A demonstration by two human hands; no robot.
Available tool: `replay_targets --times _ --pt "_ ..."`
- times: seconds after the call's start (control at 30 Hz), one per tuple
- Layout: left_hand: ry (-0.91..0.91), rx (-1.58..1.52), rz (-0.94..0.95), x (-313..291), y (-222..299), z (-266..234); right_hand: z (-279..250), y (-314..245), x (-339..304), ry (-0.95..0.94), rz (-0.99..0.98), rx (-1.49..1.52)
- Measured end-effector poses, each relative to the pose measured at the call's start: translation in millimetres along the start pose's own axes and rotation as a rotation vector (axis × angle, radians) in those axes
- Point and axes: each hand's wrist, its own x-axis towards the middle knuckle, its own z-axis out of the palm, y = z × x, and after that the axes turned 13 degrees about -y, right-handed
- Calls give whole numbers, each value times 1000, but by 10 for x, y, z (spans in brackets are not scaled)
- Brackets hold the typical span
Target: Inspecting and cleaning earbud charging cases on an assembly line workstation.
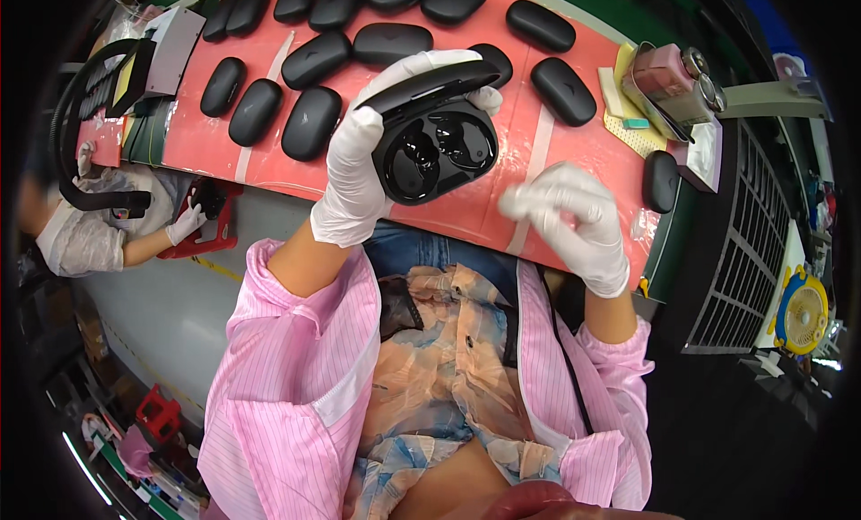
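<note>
My gloved left hand (345,166) is wrapped round a black earbud charging case (457,174), holding it above the table. The case's lid (426,87) is raised, and its glossy inside has two earbud-shaped hollows facing me; whether earbuds sit in them I cannot tell. A gloved fingertip shows at the far right corner of the lid. To the right of the case and apart from it, my gloved right hand (578,224) hovers over the table edge. Its fingers are loosely bent and point left, with nothing visible between them. Several closed black cases (312,123) lie beyond my hands.
The table carries a red mat (211,152). At its right end stand a pink bottle (662,78), yellow pads (632,130) and a lone black case (661,181). A black grille (740,242) borders the right side. On the left, a co-worker's gloved hand (186,224) is near a red stool.
</note>
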Motion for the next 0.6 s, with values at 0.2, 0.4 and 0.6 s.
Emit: replay_targets --times 0.2,0.4,0.6 --pt "-13 -32 -54 24 -47 -15 149 100 -159 387 263 -300" --pt "11 -82 -38 6 -106 14 154 -180 145 322 51 -331" --pt "-17 -76 -115 -73 -86 -7 109 -232 250 61 -55 -718"
